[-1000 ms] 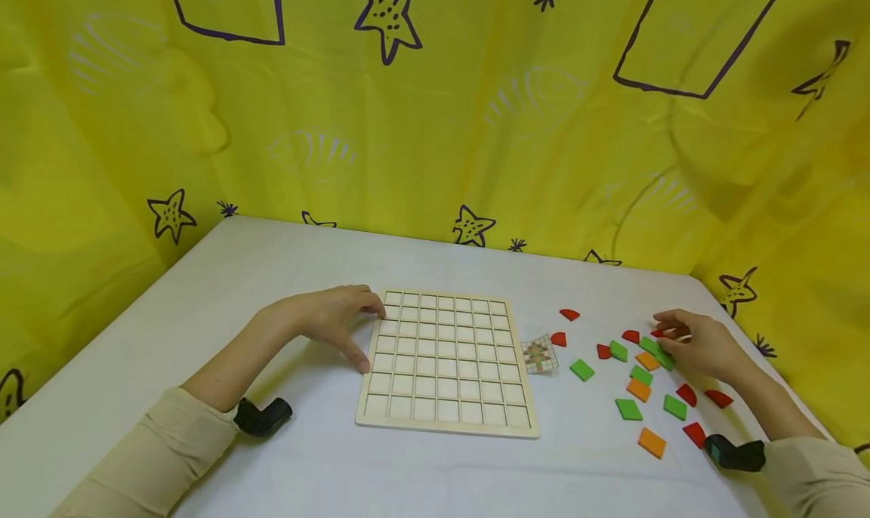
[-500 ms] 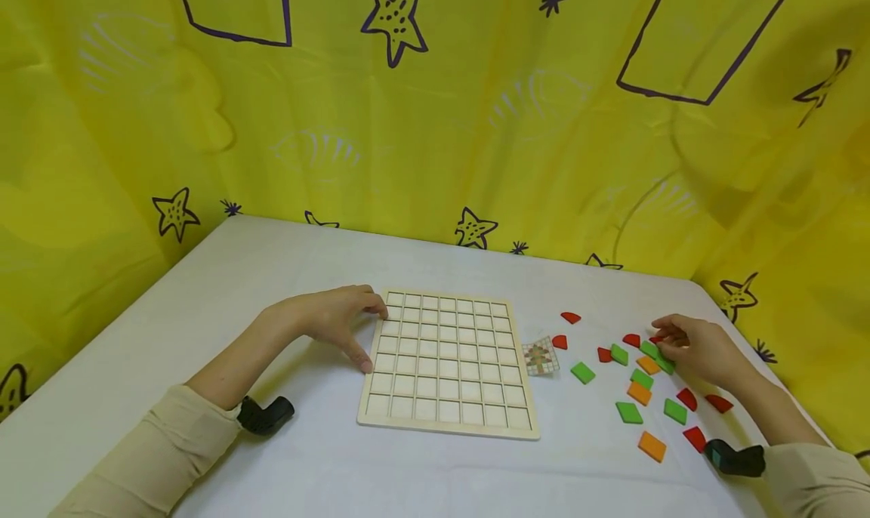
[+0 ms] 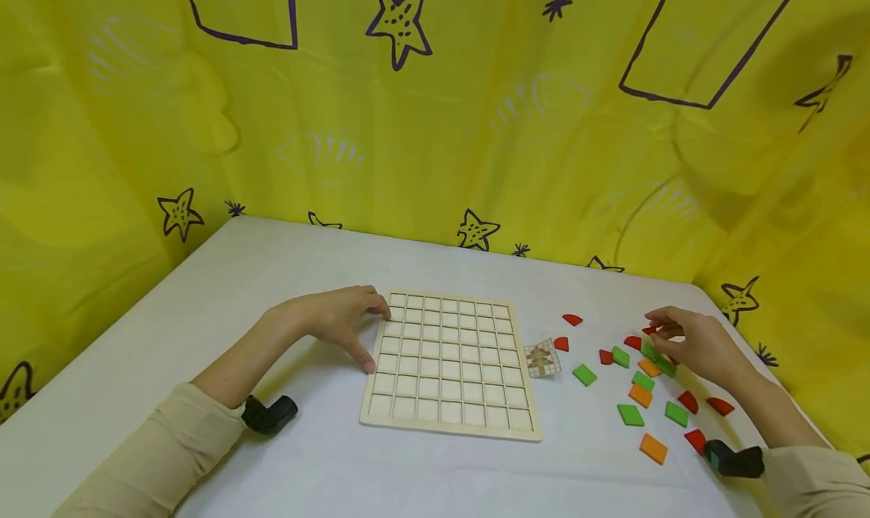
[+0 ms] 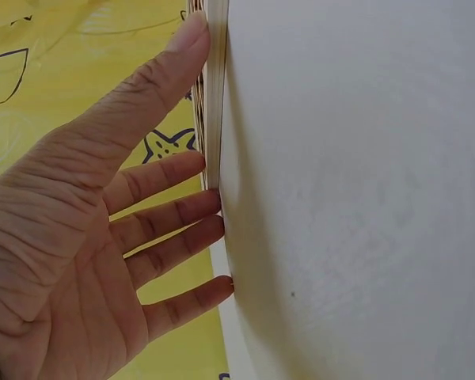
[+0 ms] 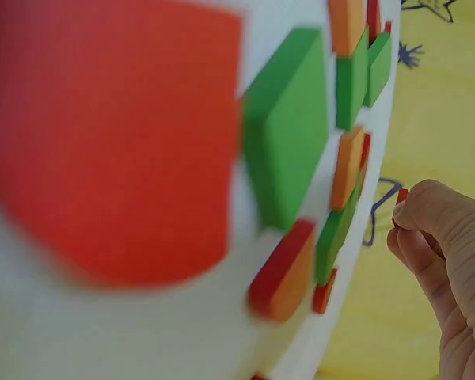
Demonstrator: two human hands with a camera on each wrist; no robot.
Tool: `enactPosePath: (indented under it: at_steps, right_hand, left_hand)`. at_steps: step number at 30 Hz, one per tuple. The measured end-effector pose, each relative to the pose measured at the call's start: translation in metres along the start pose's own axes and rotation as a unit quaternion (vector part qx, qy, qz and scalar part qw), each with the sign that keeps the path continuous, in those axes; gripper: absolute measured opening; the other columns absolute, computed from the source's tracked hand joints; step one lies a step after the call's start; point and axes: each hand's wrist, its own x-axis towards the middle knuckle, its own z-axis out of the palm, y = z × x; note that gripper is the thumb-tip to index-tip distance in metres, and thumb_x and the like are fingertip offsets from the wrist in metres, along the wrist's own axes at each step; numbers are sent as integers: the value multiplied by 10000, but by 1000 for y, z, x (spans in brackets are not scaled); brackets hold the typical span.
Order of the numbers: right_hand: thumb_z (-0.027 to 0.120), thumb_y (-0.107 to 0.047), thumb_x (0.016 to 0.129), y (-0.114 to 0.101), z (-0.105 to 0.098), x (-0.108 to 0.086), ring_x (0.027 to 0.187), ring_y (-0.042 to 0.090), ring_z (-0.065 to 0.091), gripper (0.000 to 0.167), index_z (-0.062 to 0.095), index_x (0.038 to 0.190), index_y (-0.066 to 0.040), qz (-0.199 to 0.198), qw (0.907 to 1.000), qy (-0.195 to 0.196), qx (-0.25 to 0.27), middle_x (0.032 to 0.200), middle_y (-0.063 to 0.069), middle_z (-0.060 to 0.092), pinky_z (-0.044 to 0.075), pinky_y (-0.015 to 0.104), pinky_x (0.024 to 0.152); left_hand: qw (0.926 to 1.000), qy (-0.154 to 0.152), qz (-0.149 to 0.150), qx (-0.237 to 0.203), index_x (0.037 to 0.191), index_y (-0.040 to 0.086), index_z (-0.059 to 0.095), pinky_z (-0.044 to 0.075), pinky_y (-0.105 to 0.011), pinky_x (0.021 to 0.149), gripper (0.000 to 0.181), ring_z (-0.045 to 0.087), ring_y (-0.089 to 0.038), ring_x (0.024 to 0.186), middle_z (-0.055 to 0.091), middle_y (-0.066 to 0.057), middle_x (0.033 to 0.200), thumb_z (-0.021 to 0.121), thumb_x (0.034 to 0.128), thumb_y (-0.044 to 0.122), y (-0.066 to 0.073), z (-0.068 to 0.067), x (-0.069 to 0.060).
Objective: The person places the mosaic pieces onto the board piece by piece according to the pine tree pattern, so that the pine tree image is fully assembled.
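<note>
My left hand (image 3: 336,323) touches the left edge of a pale wooden grid board (image 3: 448,430), thumb toward the near end and fingertips farther up. In the left wrist view its straight, spread fingers (image 4: 170,218) meet the board's thin edge (image 4: 214,95). At the right, my right hand (image 3: 700,348) pinches a small red wooden piece (image 3: 649,330) between thumb and fingers, just above the scattered pieces. Only a sliver of that red piece (image 5: 402,195) shows in the right wrist view, beyond the thumb. Green tiles (image 3: 658,358) lie under and beside this hand.
Right of the board lie several loose pieces: red rounded wedges (image 3: 573,319), green diamonds (image 3: 584,374) and orange tiles (image 3: 654,448). A small pattern card (image 3: 542,358) touches the board's right edge. Yellow patterned cloth (image 3: 408,148) stands behind the white table (image 3: 306,473).
My right hand has lifted the red piece and shifted slightly left and up with it. My left hand stays at the board's edge. The head view has drifted slightly.
</note>
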Motion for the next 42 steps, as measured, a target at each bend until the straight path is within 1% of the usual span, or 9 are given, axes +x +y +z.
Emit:
enactPosePath:
  at_steps: [3, 6, 10, 15, 20, 25, 28, 37, 42]
  right_hand:
    - [771, 25, 854, -7, 1, 3, 888, 351, 681, 369, 653, 1199, 78, -293, 9992, 260, -102, 1012, 175, 727, 550, 192, 611]
    - [804, 39, 823, -16, 3, 8, 865, 314, 689, 369, 676, 1169, 63, -570, 9972, 457, -154, 1003, 143, 737, 519, 117, 679]
    - [821, 64, 797, -31, 6, 14, 852, 280, 694, 380, 686, 1152, 58, -848, 9950, 517, -48, 1017, 138, 741, 491, 65, 747]
    - [813, 81, 797, -51, 9, 22, 847, 226, 697, 372, 694, 1147, 39, -1175, 9916, 540, 31, 1012, 100, 747, 542, 130, 754]
    - [806, 121, 775, -71, 17, 31, 835, 195, 702, 378, 703, 1126, 25, -1495, 9869, 609, 62, 1010, 81, 748, 601, 261, 758]
    - [795, 127, 786, -91, 25, 41, 840, 203, 711, 371, 702, 1130, 24, -1630, 9849, 537, 237, 1011, 78, 748, 617, 411, 765]
    - [786, 124, 801, -103, 28, 47, 859, 217, 715, 360, 698, 1135, 25, -1659, 9845, 428, 386, 1014, 74, 750, 608, 459, 786]
    - [743, 139, 831, -134, 38, 65, 891, 222, 717, 335, 697, 1143, 25, -1930, 9774, 188, 836, 1046, 89, 748, 603, 455, 806]
    - [737, 143, 835, -144, 45, 72, 894, 228, 720, 324, 695, 1138, 39, -2007, 9739, 87, 1056, 1047, 98, 745, 594, 495, 815]
  left_hand:
    - [10000, 4, -24, -3, 1301, 119, 630, 411, -446, 1125, 800, 517, -236, 1279, 569, -30, 1326, 949, 666, 486, 1, 0, 0]
    - [10000, -10, -63, -7, 1297, 127, 629, 411, -442, 1125, 796, 516, -231, 1279, 567, -25, 1330, 949, 664, 488, 1, 0, 0]
    - [9999, -26, -110, 8, 1299, 132, 623, 411, -443, 1126, 795, 516, -230, 1281, 562, -24, 1337, 948, 667, 488, 2, 0, 1]
    - [9999, -27, -130, 26, 1304, 127, 619, 406, -449, 1132, 797, 512, -241, 1299, 557, -33, 1357, 950, 669, 475, 2, 0, 1]
    - [9999, 1, -122, -23, 1312, 115, 616, 401, -446, 1138, 807, 508, -242, 1312, 556, -36, 1373, 956, 666, 458, 2, 0, 1]
    - [9999, 4, -111, -42, 1314, 112, 616, 400, -434, 1139, 815, 508, -232, 1306, 560, -30, 1366, 959, 660, 457, 2, 1, 2]
    - [10000, 11, -38, 7, 1312, 102, 618, 403, -441, 1137, 811, 510, -241, 1301, 565, -40, 1359, 955, 666, 459, 1, 1, 3]
    - [10000, 64, 42, 39, 1288, 98, 623, 407, -453, 1126, 788, 517, -251, 1286, 573, -50, 1339, 955, 668, 455, -1, 2, 3]
    - [9999, 66, 85, 63, 1285, 99, 627, 411, -452, 1122, 781, 521, -255, 1284, 574, -54, 1343, 954, 672, 454, 0, 2, 4]
